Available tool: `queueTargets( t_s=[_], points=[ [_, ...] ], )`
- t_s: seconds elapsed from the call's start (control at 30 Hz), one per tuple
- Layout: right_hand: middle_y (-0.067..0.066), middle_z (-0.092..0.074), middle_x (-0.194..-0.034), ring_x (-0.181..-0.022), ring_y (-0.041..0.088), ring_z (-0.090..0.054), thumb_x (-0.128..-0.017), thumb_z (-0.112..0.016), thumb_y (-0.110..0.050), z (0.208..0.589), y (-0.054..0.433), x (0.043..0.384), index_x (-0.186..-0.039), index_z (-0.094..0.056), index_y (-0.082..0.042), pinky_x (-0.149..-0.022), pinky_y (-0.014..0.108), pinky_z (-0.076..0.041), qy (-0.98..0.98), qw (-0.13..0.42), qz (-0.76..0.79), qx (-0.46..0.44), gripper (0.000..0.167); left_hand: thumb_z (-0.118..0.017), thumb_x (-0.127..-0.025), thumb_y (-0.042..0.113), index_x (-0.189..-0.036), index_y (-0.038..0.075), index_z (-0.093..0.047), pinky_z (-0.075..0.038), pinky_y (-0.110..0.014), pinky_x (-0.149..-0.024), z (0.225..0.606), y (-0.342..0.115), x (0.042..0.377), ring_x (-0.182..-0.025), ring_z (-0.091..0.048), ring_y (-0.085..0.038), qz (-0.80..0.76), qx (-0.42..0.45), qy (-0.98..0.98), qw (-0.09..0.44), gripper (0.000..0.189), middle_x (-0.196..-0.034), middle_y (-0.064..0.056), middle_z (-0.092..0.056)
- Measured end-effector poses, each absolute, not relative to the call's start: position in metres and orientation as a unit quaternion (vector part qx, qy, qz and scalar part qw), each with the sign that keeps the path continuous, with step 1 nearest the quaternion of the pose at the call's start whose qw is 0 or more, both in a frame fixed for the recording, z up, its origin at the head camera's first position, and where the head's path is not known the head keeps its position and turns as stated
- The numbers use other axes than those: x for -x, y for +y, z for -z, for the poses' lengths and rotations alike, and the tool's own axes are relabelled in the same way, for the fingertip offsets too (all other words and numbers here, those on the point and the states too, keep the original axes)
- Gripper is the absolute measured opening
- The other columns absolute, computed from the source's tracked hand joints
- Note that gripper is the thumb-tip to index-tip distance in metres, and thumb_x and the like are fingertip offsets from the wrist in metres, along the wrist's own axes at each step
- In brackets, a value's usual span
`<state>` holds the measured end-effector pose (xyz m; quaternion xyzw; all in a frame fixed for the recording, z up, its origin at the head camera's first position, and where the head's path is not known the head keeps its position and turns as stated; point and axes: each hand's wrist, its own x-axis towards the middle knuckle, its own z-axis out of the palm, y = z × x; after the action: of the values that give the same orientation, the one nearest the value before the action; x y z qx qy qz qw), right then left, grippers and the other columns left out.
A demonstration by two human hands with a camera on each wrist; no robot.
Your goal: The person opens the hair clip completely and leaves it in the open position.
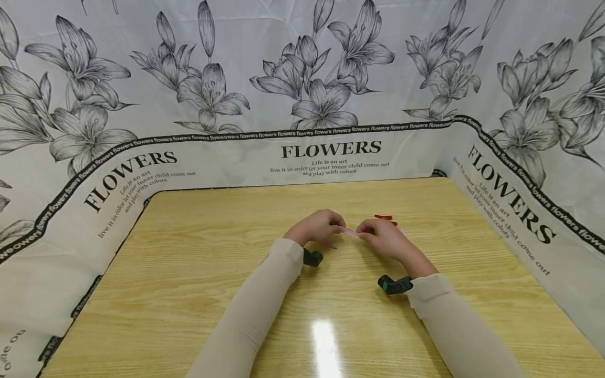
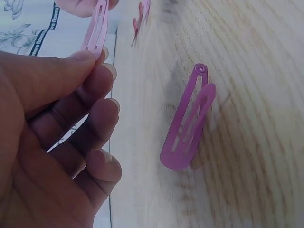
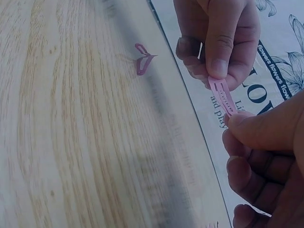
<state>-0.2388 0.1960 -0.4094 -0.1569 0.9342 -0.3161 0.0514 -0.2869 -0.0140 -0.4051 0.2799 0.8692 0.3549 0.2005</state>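
A light pink snap hair clip (image 3: 221, 95) is held up over the table between both hands. My left hand (image 1: 319, 227) pinches its broad end between thumb and index finger, the other fingers loosely bent. At the narrow end, my right hand (image 1: 385, 240) pinches with thumb and fingertips, which cover that tip. Below the left hand, a darker pink-purple snap hair clip (image 2: 178, 156) lies on the table with its inner tongue sprung up from the frame.
Red hair clips (image 1: 383, 217) lie on the wooden table (image 1: 198, 294) just beyond the right hand, with a light pink piece (image 1: 402, 230) beside them. White flower-printed cloth (image 1: 227, 163) walls the table's back and sides. Each wrist wears a black camera mount.
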Motion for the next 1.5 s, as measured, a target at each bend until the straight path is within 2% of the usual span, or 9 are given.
queueTargets(
  t_s=[0.23, 0.4, 0.73, 0.87, 1.0, 1.27, 1.5],
  points=[
    [0.011, -0.067, -0.109, -0.098, 0.025, -0.06, -0.099, -0.054, -0.017, 0.409, 0.193, 0.239, -0.107, -0.068, -0.008, -0.085, 0.043, -0.047, 0.93, 0.05, 0.338, 0.139, 0.018, -0.056, -0.099, 0.023, -0.105, 0.008, -0.07, -0.052, -0.023, -0.07, 0.408, -0.018, 0.288, -0.081, -0.061, -0.015, -0.344, -0.283, 0.881, 0.16, 0.021, -0.102, -0.009, -0.067],
    [0.013, -0.065, -0.117, -0.105, 0.027, -0.058, -0.1, -0.053, -0.019, 0.409, 0.19, 0.239, -0.11, -0.067, -0.01, -0.088, 0.045, -0.046, 0.923, 0.053, 0.36, 0.127, 0.02, -0.056, -0.099, 0.023, -0.105, 0.006, -0.069, -0.051, -0.025, -0.07, 0.407, -0.023, 0.283, -0.079, -0.062, -0.018, -0.359, -0.277, 0.878, 0.153, 0.022, -0.099, -0.012, -0.066],
    [0.012, -0.066, -0.115, -0.102, 0.026, -0.058, -0.1, -0.055, -0.022, 0.416, 0.183, 0.241, -0.11, -0.068, -0.009, -0.084, 0.039, -0.046, 0.909, 0.047, 0.395, 0.128, 0.021, -0.053, -0.1, 0.024, -0.104, 0.009, -0.068, -0.043, -0.024, -0.062, 0.407, -0.032, 0.271, -0.07, -0.05, -0.012, -0.367, -0.266, 0.884, 0.116, 0.021, -0.101, -0.014, -0.069],
    [0.011, -0.067, -0.111, -0.096, 0.023, -0.058, -0.099, -0.055, -0.022, 0.418, 0.182, 0.241, -0.109, -0.068, -0.009, -0.08, 0.035, -0.046, 0.905, 0.042, 0.402, 0.132, 0.021, -0.053, -0.1, 0.025, -0.102, 0.012, -0.067, -0.043, -0.024, -0.062, 0.412, -0.034, 0.27, -0.069, -0.051, -0.012, -0.38, -0.258, 0.882, 0.106, 0.019, -0.102, -0.012, -0.069],
    [0.011, -0.067, -0.107, -0.091, 0.021, -0.06, -0.1, -0.055, -0.021, 0.418, 0.18, 0.24, -0.11, -0.067, -0.007, -0.077, 0.033, -0.047, 0.899, 0.043, 0.413, 0.139, 0.021, -0.053, -0.101, 0.025, -0.104, 0.01, -0.067, -0.042, -0.026, -0.061, 0.416, -0.035, 0.268, -0.07, -0.052, -0.014, -0.399, -0.244, 0.878, 0.104, 0.021, -0.103, -0.012, -0.068],
    [0.014, -0.066, -0.108, -0.096, 0.026, -0.061, -0.1, -0.053, -0.019, 0.419, 0.178, 0.237, -0.111, -0.066, -0.006, -0.081, 0.036, -0.049, 0.885, 0.053, 0.44, 0.141, 0.021, -0.048, -0.103, 0.024, -0.109, 0.001, -0.064, -0.042, -0.026, -0.055, 0.422, -0.036, 0.263, -0.074, -0.067, -0.021, -0.467, -0.224, 0.847, 0.116, 0.029, -0.101, -0.017, -0.062],
    [0.018, -0.066, -0.109, -0.096, 0.026, -0.061, -0.101, -0.053, -0.019, 0.418, 0.177, 0.236, -0.111, -0.066, -0.005, -0.081, 0.035, -0.048, 0.876, 0.054, 0.454, 0.152, 0.022, -0.047, -0.103, 0.026, -0.105, 0.008, -0.065, -0.038, -0.024, -0.053, 0.426, -0.038, 0.26, -0.06, -0.044, -0.014, -0.465, -0.222, 0.853, 0.09, 0.025, -0.098, -0.017, -0.063]
  ],
)
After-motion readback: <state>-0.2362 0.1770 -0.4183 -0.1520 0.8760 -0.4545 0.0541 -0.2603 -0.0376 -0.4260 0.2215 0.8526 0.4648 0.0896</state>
